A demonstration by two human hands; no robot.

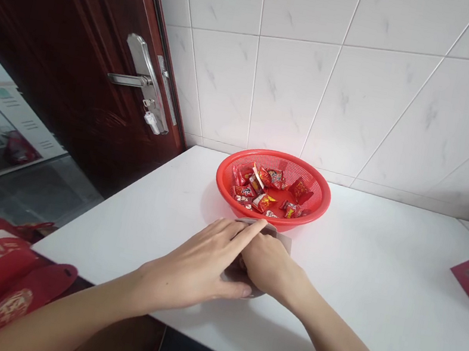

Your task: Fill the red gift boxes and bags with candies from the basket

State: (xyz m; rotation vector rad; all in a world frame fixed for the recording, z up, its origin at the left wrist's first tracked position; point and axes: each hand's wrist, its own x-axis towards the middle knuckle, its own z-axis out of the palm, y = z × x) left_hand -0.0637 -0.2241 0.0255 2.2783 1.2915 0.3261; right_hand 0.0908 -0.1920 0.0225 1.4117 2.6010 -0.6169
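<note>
Grey-brown box (285, 244) over white table (378, 285), between and partly under both hands. Left hand (201, 260) clamped round box's left side, thumb at near edge, fingers across far edge. Right hand (267, 260) dips into mouth; finger closure hidden, cannot tell. Box small, dark inside, pale flap at right. Just beyond: red basket (324, 202), wrapped sweets (301, 190) inside.

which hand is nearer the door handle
Left. The left hand is right of the door handle and lower; the right hand is farther right, past the left one.
</note>
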